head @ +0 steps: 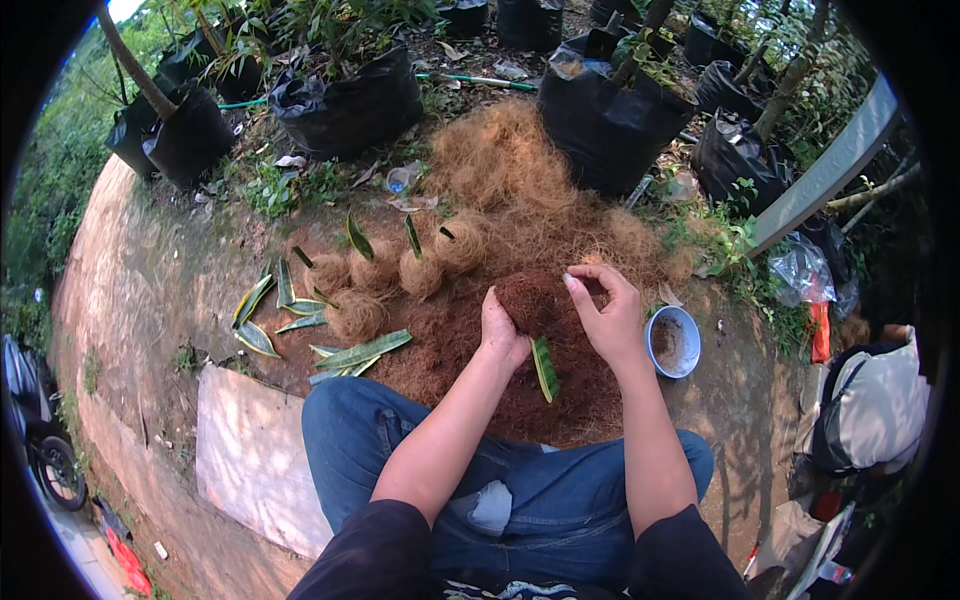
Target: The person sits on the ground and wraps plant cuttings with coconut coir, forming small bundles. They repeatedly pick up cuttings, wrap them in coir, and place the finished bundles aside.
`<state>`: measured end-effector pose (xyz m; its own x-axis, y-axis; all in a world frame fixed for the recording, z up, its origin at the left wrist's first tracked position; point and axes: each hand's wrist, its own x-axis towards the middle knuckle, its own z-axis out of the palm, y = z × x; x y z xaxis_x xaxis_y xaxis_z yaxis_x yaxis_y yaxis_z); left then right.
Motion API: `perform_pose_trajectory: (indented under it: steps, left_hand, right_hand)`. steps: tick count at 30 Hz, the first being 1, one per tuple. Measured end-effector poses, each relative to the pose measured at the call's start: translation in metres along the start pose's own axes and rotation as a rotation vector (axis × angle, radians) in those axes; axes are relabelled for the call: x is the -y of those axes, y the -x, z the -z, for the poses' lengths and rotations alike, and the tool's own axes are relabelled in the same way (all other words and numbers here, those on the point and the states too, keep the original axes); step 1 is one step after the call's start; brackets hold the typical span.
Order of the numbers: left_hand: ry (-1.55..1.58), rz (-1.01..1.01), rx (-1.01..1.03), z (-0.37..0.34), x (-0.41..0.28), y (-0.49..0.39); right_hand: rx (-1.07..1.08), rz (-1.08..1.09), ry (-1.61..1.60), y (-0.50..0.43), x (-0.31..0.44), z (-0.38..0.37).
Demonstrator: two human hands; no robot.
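Note:
In my left hand [504, 330] rests a round clump of brown coco peat [529, 300], held above a heap of the same material [450, 360]. A variegated snake plant leaf cutting [546, 371] points down just below the clump; whether it is fixed in it I cannot tell. My right hand [606, 311] is raised at the clump's right side, thumb and forefinger curved apart, nothing visible between them. Several fibre-wrapped balls [421, 273] with leaf pieces sticking out stand at the left. Loose snake plant cuttings [366, 349] lie beside my left knee and farther left.
Loose coconut fibre [502, 161] is piled ahead, against black planter bags [611, 124]. A blue bowl [673, 342] with brown residue sits right of my right hand. A flat pale board [251, 450] lies at the left, a beige and black bag [874, 405] at far right.

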<state>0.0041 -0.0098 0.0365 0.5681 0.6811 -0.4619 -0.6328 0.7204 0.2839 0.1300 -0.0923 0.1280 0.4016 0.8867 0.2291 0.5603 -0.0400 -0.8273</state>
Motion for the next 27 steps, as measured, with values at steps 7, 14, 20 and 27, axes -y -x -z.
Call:
perform_pose_trajectory:
  steps: [7, 14, 20, 27]
  left_hand:
    - [0.096, -0.09, -0.082, 0.009, -0.001, -0.009]
    - [0.096, -0.089, -0.118, 0.006, 0.002, -0.008]
    - [0.093, -0.08, -0.083, 0.006, 0.001, -0.008]
    - [0.089, -0.043, -0.095, 0.007, 0.0, -0.008]
  right_hand:
    - [0.311, 0.0, 0.34, 0.01, 0.01, -0.001]
    - [0.293, 0.04, 0.359, 0.013, 0.002, -0.009]
    - [0.458, -0.228, 0.269, 0.004, -0.004, 0.011]
    - [0.084, -0.168, 0.529, 0.0, -0.015, 0.02]
